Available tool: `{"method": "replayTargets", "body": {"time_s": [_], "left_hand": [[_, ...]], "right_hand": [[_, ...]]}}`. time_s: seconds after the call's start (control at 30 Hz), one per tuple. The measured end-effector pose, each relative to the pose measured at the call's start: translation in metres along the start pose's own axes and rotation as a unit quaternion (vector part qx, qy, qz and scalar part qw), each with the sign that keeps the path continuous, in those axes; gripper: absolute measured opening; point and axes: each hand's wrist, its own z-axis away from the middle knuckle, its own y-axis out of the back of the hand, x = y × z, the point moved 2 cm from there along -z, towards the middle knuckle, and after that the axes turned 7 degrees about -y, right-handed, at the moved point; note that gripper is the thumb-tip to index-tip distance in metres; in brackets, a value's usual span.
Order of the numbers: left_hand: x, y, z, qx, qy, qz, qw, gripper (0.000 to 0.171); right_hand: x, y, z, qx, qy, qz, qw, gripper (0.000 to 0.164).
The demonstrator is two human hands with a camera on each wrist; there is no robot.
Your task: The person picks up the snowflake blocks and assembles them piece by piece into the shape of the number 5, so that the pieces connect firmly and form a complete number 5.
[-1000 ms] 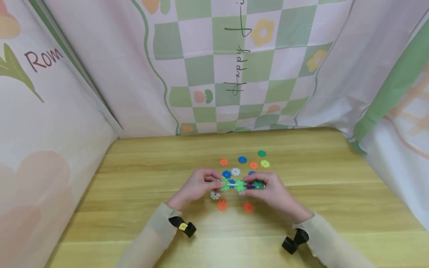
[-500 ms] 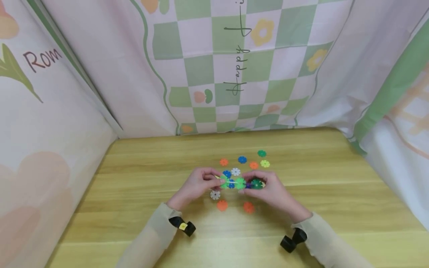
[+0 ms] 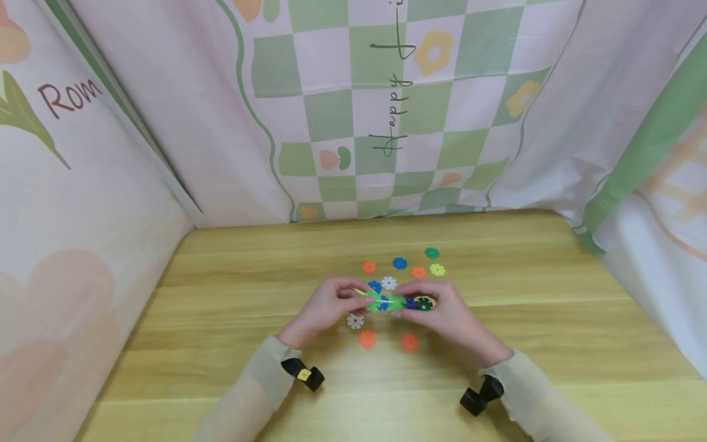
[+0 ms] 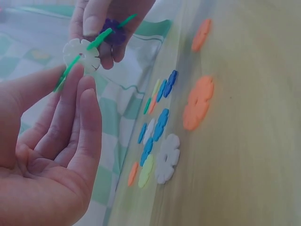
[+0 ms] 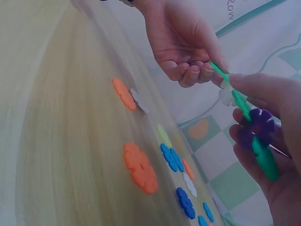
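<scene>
Between both hands, raised off the tabletop, is a row of interlocked flower-shaped plastic discs. In the left wrist view, my left hand [image 4: 56, 127] pinches the light green disc [image 4: 68, 71] at one end between thumb and fingers. A white disc [image 4: 73, 51] joins it to a second light green disc [image 5: 241, 104]. My right hand [image 3: 444, 305] grips the row around that second green disc and the purple disc [image 5: 257, 128]. Beyond the purple one, a darker green disc [image 5: 266, 162] lies against the right palm. Fingers partly cover the end pieces.
Loose discs lie flat on the wooden table [image 3: 248, 344]. Two orange discs [image 3: 409, 342] and a white disc [image 3: 355, 321] are nearer the person; blue, orange, yellow and green [image 3: 432, 252] ones lie farther back. Patterned curtains [image 3: 381, 123] enclose the table's back and sides.
Both hands have drawn slightly closer together, so the two light green discs and the white one between them appear nearer each other. The loose discs stay where they were.
</scene>
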Motion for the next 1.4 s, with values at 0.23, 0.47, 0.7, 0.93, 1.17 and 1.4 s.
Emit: {"method": "replayTargets", "body": {"time_s": [0.23,0.47,0.7,0.93,1.17,1.4], "left_hand": [[0.000,-0.006,-0.002,-0.021,0.004,0.006,0.9997,0.024],[0.001,0.007,0.000,0.007,0.008,-0.027,0.9996,0.031],[-0.005,0.026,0.000,0.036,-0.001,-0.135,0.9901,0.037],[-0.021,0.032,-0.013,0.028,0.033,-0.182,0.9823,0.044],[-0.024,0.027,-0.022,0.021,0.058,-0.205,0.9769,0.047],[-0.024,0.020,-0.027,0.026,0.071,-0.244,0.9667,0.035]], "right_hand": [[-0.001,-0.005,-0.001,0.003,0.027,0.015,1.000,0.017],[0.003,0.000,-0.001,0.021,0.009,0.025,0.999,0.015],[0.006,0.008,0.000,0.027,-0.022,0.026,0.999,0.016],[-0.001,0.011,0.001,0.031,-0.027,0.028,0.999,0.017],[-0.011,0.012,0.003,0.032,-0.037,0.024,0.999,0.018],[0.005,0.013,0.002,0.031,-0.040,0.018,0.999,0.018]]}}
